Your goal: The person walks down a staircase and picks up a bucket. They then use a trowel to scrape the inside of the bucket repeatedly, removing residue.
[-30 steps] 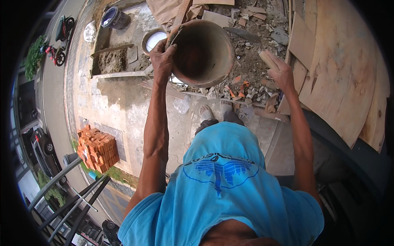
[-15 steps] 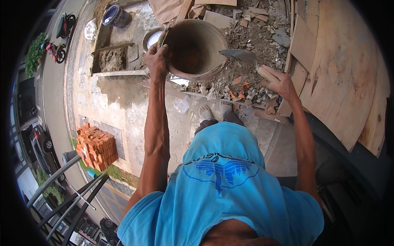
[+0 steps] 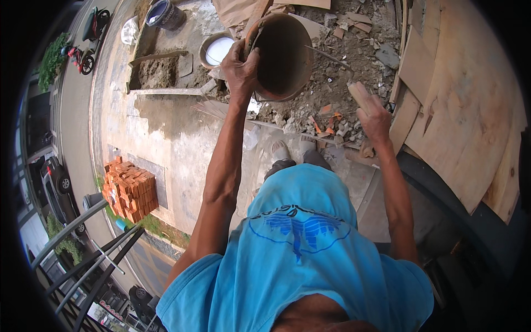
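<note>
My left hand [image 3: 241,69] grips the left rim of a mud-stained bucket [image 3: 283,55], thumb over the edge. The bucket is held up and tilted, its dark mouth facing me; no contents can be made out inside. In my right hand [image 3: 374,118] is the wooden handle of a trowel [image 3: 334,60]. Its blade shows nearly edge-on, and its tip is at or close to the bucket's right rim; whether they touch I cannot tell. Beneath both lies a heap of rubble and soil [image 3: 337,105] with orange brick bits.
A pail of white liquid [image 3: 219,51] and a dark bucket [image 3: 166,15] stand at the far left, near a framed bed of wet mortar [image 3: 157,74]. Wooden boards [image 3: 470,99] lie along the right. Stacked red bricks [image 3: 130,189] stand at left, beside a metal railing [image 3: 72,235].
The bucket has moved right and tipped further, its mouth now narrower in view. My left hand has gone right with it. The trowel blade has turned from flat to nearly edge-on.
</note>
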`<control>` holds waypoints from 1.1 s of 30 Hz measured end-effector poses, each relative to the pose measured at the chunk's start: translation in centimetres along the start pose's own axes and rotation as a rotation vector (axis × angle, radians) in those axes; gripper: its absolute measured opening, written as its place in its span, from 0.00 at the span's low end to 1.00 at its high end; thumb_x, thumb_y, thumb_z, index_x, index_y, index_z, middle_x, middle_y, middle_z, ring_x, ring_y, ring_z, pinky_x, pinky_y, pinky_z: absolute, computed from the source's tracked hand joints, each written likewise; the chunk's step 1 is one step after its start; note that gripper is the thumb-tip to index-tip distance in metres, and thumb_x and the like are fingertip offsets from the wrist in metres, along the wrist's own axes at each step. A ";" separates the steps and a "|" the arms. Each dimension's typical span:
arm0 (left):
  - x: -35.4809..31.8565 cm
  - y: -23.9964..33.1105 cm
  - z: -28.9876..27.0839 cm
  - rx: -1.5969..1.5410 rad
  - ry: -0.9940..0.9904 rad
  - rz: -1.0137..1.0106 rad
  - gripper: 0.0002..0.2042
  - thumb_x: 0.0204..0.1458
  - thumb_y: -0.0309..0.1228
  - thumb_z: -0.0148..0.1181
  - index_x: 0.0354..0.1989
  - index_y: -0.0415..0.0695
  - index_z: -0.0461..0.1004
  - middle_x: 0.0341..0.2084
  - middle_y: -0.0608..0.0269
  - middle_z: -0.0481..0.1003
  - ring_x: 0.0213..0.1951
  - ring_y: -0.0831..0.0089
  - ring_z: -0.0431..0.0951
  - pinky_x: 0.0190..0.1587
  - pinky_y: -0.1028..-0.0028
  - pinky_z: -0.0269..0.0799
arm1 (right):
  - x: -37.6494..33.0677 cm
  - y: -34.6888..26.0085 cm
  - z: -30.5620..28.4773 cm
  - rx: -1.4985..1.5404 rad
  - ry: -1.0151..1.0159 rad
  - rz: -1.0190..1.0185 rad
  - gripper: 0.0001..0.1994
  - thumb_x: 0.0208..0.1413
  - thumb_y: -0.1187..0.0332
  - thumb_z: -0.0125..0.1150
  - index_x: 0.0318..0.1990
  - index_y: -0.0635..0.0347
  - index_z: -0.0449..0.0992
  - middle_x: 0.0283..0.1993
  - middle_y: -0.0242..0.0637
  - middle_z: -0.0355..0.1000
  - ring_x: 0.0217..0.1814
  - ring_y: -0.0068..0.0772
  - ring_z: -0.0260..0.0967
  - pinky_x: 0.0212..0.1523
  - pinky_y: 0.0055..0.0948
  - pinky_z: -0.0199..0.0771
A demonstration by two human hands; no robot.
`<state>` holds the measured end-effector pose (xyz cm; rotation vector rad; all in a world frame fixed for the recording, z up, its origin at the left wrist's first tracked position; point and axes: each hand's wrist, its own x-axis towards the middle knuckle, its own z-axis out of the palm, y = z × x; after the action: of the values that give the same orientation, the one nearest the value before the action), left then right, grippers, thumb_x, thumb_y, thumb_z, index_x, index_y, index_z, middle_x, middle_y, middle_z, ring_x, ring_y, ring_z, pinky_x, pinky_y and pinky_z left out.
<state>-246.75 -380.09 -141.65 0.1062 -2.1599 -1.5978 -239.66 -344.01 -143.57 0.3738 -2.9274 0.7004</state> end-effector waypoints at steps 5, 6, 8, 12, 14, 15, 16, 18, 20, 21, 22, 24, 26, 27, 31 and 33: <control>-1.4 2.0 -3.6 0.197 0.006 0.080 0.16 0.49 0.30 0.65 0.46 0.35 0.79 0.31 0.56 0.81 0.31 0.73 0.78 0.39 0.72 0.74 | -1.2 -5.7 1.8 -0.018 -0.043 -0.026 0.37 0.49 0.75 0.59 0.70 0.34 0.65 0.38 0.44 0.72 0.35 0.52 0.76 0.37 0.48 0.78; -2.0 1.7 -3.9 0.150 0.010 0.058 0.16 0.49 0.29 0.65 0.46 0.35 0.79 0.31 0.55 0.81 0.31 0.72 0.79 0.39 0.71 0.74 | -1.7 -6.3 1.6 0.035 0.003 -0.036 0.37 0.49 0.75 0.59 0.70 0.35 0.64 0.39 0.45 0.72 0.36 0.53 0.76 0.38 0.48 0.78; -3.1 2.0 -3.7 0.085 -0.023 0.058 0.16 0.49 0.29 0.64 0.47 0.36 0.79 0.33 0.51 0.81 0.33 0.66 0.82 0.42 0.69 0.75 | -2.4 -6.3 1.7 -0.061 -0.105 -0.028 0.37 0.49 0.75 0.59 0.70 0.36 0.64 0.39 0.46 0.72 0.37 0.54 0.76 0.38 0.49 0.78; -5.4 2.6 -3.4 0.169 -0.119 0.105 0.16 0.48 0.28 0.66 0.46 0.36 0.77 0.32 0.46 0.80 0.34 0.55 0.82 0.40 0.63 0.75 | -3.6 -8.0 2.1 -0.159 -0.208 0.000 0.37 0.50 0.74 0.59 0.70 0.37 0.63 0.39 0.48 0.72 0.38 0.55 0.76 0.40 0.50 0.78; -5.3 2.4 -2.8 0.159 -0.102 0.149 0.16 0.48 0.28 0.66 0.46 0.36 0.77 0.32 0.46 0.80 0.34 0.53 0.82 0.39 0.62 0.75 | -3.2 -8.9 2.2 -0.142 -0.253 0.067 0.37 0.49 0.73 0.60 0.70 0.39 0.64 0.41 0.50 0.73 0.40 0.58 0.76 0.42 0.50 0.77; -5.3 2.4 -2.3 0.149 -0.101 0.171 0.16 0.48 0.28 0.66 0.47 0.36 0.77 0.32 0.46 0.80 0.34 0.53 0.81 0.39 0.62 0.75 | -3.3 -9.2 2.2 -0.120 -0.287 0.101 0.36 0.48 0.72 0.60 0.69 0.40 0.65 0.42 0.52 0.74 0.40 0.59 0.76 0.43 0.50 0.77; -5.6 2.4 -1.6 0.146 -0.117 0.201 0.16 0.48 0.27 0.66 0.46 0.36 0.77 0.32 0.46 0.80 0.34 0.52 0.81 0.38 0.62 0.75 | -3.4 -9.5 2.3 -0.098 -0.322 0.137 0.36 0.48 0.72 0.60 0.69 0.41 0.66 0.43 0.53 0.75 0.41 0.60 0.76 0.43 0.49 0.77; -6.4 2.7 -0.1 0.136 -0.153 0.265 0.16 0.48 0.27 0.66 0.46 0.37 0.77 0.33 0.47 0.80 0.34 0.51 0.81 0.38 0.62 0.74 | -3.4 -10.2 2.5 0.117 -0.446 0.166 0.35 0.45 0.71 0.59 0.67 0.45 0.68 0.44 0.55 0.76 0.40 0.57 0.77 0.44 0.45 0.77; -6.6 2.5 0.7 0.156 -0.175 0.256 0.16 0.48 0.27 0.67 0.46 0.37 0.77 0.34 0.47 0.80 0.34 0.50 0.81 0.37 0.62 0.75 | -2.9 -10.8 2.4 0.345 -0.548 0.206 0.35 0.43 0.70 0.58 0.66 0.51 0.69 0.44 0.55 0.77 0.39 0.52 0.77 0.45 0.41 0.76; -6.4 2.1 0.7 0.160 -0.174 0.249 0.16 0.48 0.28 0.68 0.46 0.37 0.77 0.34 0.47 0.80 0.34 0.50 0.81 0.37 0.62 0.75 | -2.3 -11.2 2.1 0.466 -0.588 0.233 0.36 0.42 0.69 0.57 0.66 0.55 0.70 0.44 0.54 0.78 0.39 0.49 0.77 0.45 0.39 0.76; -6.1 1.8 0.6 0.166 -0.176 0.244 0.16 0.49 0.28 0.68 0.46 0.37 0.77 0.34 0.47 0.80 0.34 0.50 0.81 0.37 0.62 0.75 | -1.6 -11.8 1.5 0.589 -0.624 0.260 0.36 0.41 0.69 0.57 0.66 0.59 0.70 0.44 0.54 0.78 0.39 0.45 0.77 0.45 0.37 0.76; -5.4 1.1 -0.7 0.187 -0.161 0.209 0.17 0.51 0.30 0.67 0.48 0.36 0.77 0.35 0.47 0.80 0.36 0.53 0.82 0.41 0.64 0.76 | -0.3 -12.6 0.4 0.816 -0.702 0.360 0.37 0.42 0.70 0.56 0.67 0.65 0.67 0.40 0.45 0.78 0.26 0.28 0.71 0.29 0.28 0.73; -4.6 0.7 -1.6 0.195 -0.114 0.191 0.17 0.50 0.31 0.68 0.47 0.37 0.78 0.34 0.47 0.79 0.35 0.54 0.81 0.40 0.63 0.75 | 0.6 -11.7 -0.1 1.007 -0.783 0.481 0.37 0.43 0.70 0.55 0.67 0.65 0.67 0.39 0.42 0.78 0.20 0.21 0.66 0.20 0.23 0.67; -5.0 -0.1 -1.9 0.145 -0.119 0.087 0.18 0.50 0.31 0.68 0.49 0.36 0.78 0.34 0.49 0.80 0.35 0.59 0.81 0.41 0.66 0.75 | 0.1 -10.8 -0.2 1.090 -0.731 0.554 0.37 0.43 0.72 0.54 0.68 0.63 0.67 0.38 0.40 0.77 0.15 0.14 0.58 0.14 0.18 0.58; -4.4 -2.3 -3.2 -0.255 -0.043 -0.185 0.20 0.54 0.30 0.66 0.53 0.31 0.76 0.40 0.58 0.81 0.40 0.73 0.79 0.47 0.73 0.74 | 1.6 -7.9 -2.4 0.956 -0.589 0.538 0.37 0.42 0.72 0.58 0.68 0.64 0.67 0.42 0.45 0.80 0.19 0.22 0.66 0.21 0.24 0.69; -4.2 -1.5 -3.3 -0.373 -0.011 -0.293 0.19 0.57 0.28 0.64 0.54 0.30 0.76 0.42 0.61 0.80 0.42 0.78 0.78 0.49 0.76 0.73 | 2.4 -6.1 -0.8 0.627 -0.367 0.249 0.37 0.44 0.69 0.60 0.68 0.61 0.67 0.45 0.48 0.80 0.27 0.33 0.73 0.31 0.31 0.75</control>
<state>-242.03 -382.14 -143.58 0.3077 -1.8796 -2.1433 -240.30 -349.37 -139.82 0.1965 -3.0384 1.7664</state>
